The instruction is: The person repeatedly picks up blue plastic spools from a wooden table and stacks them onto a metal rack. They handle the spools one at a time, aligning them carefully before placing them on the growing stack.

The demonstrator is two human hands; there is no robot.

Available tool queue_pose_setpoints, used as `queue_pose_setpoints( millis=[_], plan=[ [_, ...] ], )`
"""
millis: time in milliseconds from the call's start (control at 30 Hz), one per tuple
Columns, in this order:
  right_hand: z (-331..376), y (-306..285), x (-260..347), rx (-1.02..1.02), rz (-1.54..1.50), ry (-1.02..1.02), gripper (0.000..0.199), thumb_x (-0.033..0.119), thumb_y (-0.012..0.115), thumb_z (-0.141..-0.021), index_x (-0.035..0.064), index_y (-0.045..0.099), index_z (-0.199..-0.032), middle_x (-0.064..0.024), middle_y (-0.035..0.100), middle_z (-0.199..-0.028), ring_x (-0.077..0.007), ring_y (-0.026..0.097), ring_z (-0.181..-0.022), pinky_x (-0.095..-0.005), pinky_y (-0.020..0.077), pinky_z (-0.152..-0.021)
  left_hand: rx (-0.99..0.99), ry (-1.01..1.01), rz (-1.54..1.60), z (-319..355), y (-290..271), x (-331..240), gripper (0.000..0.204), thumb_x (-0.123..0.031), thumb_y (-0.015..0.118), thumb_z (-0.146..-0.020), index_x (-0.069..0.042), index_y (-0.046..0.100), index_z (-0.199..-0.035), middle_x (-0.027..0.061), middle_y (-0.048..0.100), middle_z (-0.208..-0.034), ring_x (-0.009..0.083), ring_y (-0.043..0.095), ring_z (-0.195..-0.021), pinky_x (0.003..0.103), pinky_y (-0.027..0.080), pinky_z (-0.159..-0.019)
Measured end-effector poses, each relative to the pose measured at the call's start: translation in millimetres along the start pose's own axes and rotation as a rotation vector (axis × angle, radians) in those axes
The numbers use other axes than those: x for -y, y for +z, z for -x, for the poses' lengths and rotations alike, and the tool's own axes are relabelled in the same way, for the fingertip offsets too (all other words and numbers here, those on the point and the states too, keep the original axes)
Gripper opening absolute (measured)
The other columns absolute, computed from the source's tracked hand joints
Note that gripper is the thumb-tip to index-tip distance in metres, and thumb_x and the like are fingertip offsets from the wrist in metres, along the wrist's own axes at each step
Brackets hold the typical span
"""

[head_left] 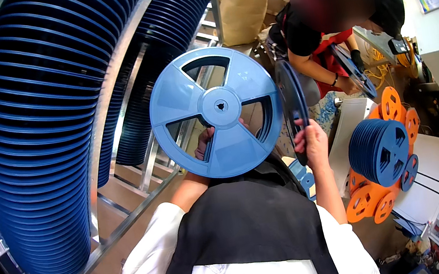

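Left hand (204, 142): gripping a light blue reel (216, 112) from behind, flat face up, centre frame.
Right hand (311, 143): clamped on the rim of a dark blue reel (292, 106), edge-on, just right.
Rack (48, 128): rows of dark blue reels, upper left.
Stack (377, 150): blue and orange reels, right.

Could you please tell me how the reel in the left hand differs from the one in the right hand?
The light blue reel in the left hand faces the camera flat-on, showing hub and cut-outs. The dark blue reel in the right hand is seen edge-on, looking thin and darker. Both are round, plastic and held upright.
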State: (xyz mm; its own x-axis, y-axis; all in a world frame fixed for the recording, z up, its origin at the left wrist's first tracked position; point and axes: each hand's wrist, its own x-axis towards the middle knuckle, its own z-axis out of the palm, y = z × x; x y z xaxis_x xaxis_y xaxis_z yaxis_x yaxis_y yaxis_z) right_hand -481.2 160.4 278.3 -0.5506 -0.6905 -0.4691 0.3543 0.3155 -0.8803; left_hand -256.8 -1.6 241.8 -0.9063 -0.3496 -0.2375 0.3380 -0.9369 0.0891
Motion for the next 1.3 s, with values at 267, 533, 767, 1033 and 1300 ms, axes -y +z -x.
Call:
queue_pose_setpoints(
  millis=[267,533,767,1033,1300],
  plan=[
    [-8.4,-30.4,-34.0,-0.163,-0.017,0.131,0.050,0.046,0.043,-0.097,-0.0012,0.059,-0.103,-0.0072,0.062,-0.072,-0.0140,0.062,-0.059,-0.0229,0.0486,-0.053,0.035,0.126,0.041,-5.1,5.5,2.2,0.072,-0.052,0.064,-0.079,-0.008,0.042,-0.131,0.0103,0.054,-0.113,0.0259,0.053,-0.110,0.059,0.019,-0.111],
    [-22.4,-31.9,-31.8,-0.105,0.081,0.170,0.049,0.045,0.043,-0.097,0.0000,0.060,-0.108,-0.0054,0.061,-0.071,-0.0121,0.061,-0.058,-0.0224,0.0465,-0.054,0.069,0.193,-0.018,-11.7,-0.5,0.7,0.073,-0.054,0.063,-0.079,-0.005,0.043,-0.129,0.0112,0.055,-0.115,0.0279,0.052,-0.110,0.053,0.028,-0.110],
    [-52.0,-29.4,-36.1,0.017,0.110,0.136,0.041,0.038,0.045,-0.098,0.0015,0.062,-0.104,-0.0056,0.060,-0.070,-0.0125,0.060,-0.057,-0.0233,0.0461,-0.054,-0.035,0.230,0.049,-6.7,-23.4,-4.7,0.071,-0.050,0.064,-0.080,-0.005,0.043,-0.131,0.0116,0.053,-0.123,0.0327,0.052,-0.114,0.053,0.034,-0.106],
    [-98.7,-20.6,-30.8,0.228,0.125,0.106,0.041,0.040,0.049,-0.096,0.0018,0.062,-0.101,-0.0047,0.061,-0.068,-0.0117,0.059,-0.054,-0.0225,0.0450,-0.048,-0.540,0.604,-0.265,13.4,-46.3,-1.2,0.054,-0.033,0.069,-0.082,-0.006,0.051,-0.125,0.0092,0.061,-0.114,0.0229,0.060,-0.102,0.037,0.048,-0.092],
    [-107.2,-14.9,-48.3,0.312,0.195,0.225,0.033,0.034,0.055,-0.094,0.0029,0.065,-0.095,-0.0043,0.061,-0.065,-0.0103,0.059,-0.052,-0.0224,0.0455,-0.048,-0.895,0.676,-0.403,-15.1,-6.9,-33.4,0.040,-0.020,0.067,-0.084,-0.008,0.055,-0.119,0.0062,0.063,-0.108,0.0210,0.062,-0.094,0.031,0.054,-0.078]
  ],
)
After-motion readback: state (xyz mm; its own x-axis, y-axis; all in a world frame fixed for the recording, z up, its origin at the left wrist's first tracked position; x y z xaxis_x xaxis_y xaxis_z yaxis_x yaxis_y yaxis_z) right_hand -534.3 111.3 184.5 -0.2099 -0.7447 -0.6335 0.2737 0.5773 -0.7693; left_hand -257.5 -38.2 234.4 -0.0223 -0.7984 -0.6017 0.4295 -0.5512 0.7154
